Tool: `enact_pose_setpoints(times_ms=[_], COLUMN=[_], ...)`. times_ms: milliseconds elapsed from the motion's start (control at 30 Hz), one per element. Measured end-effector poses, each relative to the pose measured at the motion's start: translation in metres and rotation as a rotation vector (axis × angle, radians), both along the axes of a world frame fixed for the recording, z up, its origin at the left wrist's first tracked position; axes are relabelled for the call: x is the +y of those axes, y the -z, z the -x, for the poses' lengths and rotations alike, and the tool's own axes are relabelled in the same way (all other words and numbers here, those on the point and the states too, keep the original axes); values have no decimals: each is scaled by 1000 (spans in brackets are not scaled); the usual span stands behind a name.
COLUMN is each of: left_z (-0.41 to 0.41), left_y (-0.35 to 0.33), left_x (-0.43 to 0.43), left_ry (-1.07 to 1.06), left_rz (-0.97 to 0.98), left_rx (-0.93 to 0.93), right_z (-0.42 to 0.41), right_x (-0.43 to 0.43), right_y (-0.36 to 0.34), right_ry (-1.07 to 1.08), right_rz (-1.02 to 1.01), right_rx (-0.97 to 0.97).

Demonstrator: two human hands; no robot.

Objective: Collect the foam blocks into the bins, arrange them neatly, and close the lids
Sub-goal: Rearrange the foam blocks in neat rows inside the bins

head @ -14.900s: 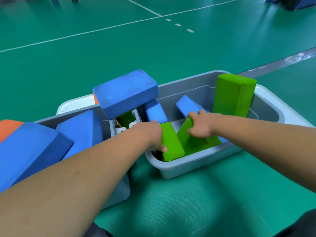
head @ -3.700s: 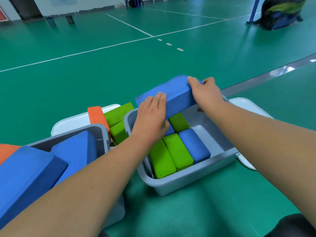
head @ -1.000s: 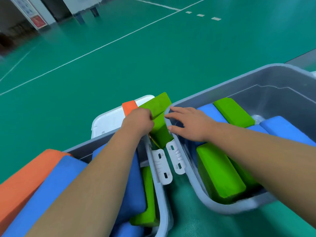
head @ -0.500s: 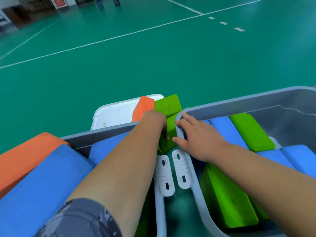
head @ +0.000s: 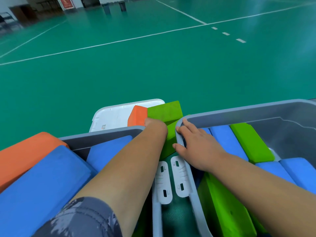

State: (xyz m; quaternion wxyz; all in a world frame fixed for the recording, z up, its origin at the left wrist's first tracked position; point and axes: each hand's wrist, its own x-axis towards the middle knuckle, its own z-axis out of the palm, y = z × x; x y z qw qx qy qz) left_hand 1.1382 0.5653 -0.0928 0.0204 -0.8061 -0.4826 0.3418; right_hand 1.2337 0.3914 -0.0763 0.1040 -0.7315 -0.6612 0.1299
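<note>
The person leans over two grey bins set side by side on the green gym floor (head: 153, 69). Their left hand (head: 154, 124) reaches past the far corner of the left bin (head: 102, 134) and presses up against a green foam block (head: 164, 111) that sits in the gap beyond the bins. The fingers are tucked out of sight behind the knuckles, so I cannot tell whether they grip it. A second green block (head: 169, 141) lies tilted just below it, between the two bins.

The right hand (head: 193, 142) rests on the rounded near-left corner of the right bin (head: 239, 108), its fingers (head: 186, 121) loosely spread and draped over the rim, holding nothing.

An orange block (head: 137, 115) stands beside the upper green one, on a white lid (head: 116, 113) lying flat on the floor behind the left bin. The left bin is piled with big blue blocks (head: 42, 177) and another orange one (head: 22, 151), heaped above its rim. In the right bin, blue blocks (head: 225, 141) and a green block (head: 251, 142) lie side by side, with more blue ones (head: 299, 170) and another green one (head: 227, 211) nearer. Two white latches (head: 164, 182) hang down between the bins. A dark patterned sleeve (head: 82, 218) covers the left upper arm.
</note>
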Motion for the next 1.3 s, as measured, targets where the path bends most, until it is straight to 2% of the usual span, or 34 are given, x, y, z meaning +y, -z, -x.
enact_pose_setpoints(times_ms=[67, 133, 300, 433, 567, 633, 700, 767, 833, 1000, 1067, 1167, 1300], left_z=[-3, -4, 8, 24, 39, 42, 42, 36, 28, 0, -10, -27, -49], left_y=[-4, -6, -26, -52, -89, -108, -123, -131, -134, -115, -107, -98, -88], left_x=[3, 9, 7, -8, -27, -39, -49, -58, -70, -111, -127, -146, -157], left_ry=[-96, -161, -221, -361, -343, -341, -348, -405, -502, -735, -850, -906, -880], left_rz=[33, 29, -119, -301, -405, -403, -380, -312, -176, 318, 484, 684, 734], left_rx=[-63, -214, -685, -1190, -1516, -1610, -1675, -1780, -1901, -2152, -2168, -2172, -2169], right_z=[1, 1, 1, 2, 0, -4, -12, -27, -52, -129, -152, -167, -171], right_x=[0, 0, 0, -1, -5, -8, -10, -9, -9, -44, -64, -91, -118], right_y=[0, 0, 0, 2, -3, -5, -12, -26, -47, -99, -108, -115, -122], right_ry=[0, 2, 11, 18, 10, 20, 99, 302, 542, 884, 915, 870, 802], right_rz=[1, 0, -4, -7, 23, 35, -22, -159, -306, -563, -555, -413, -352], right_rx=[-1, -10, -46, -45, -25, 30, 226, 507, 687, 818, 820, 727, 816])
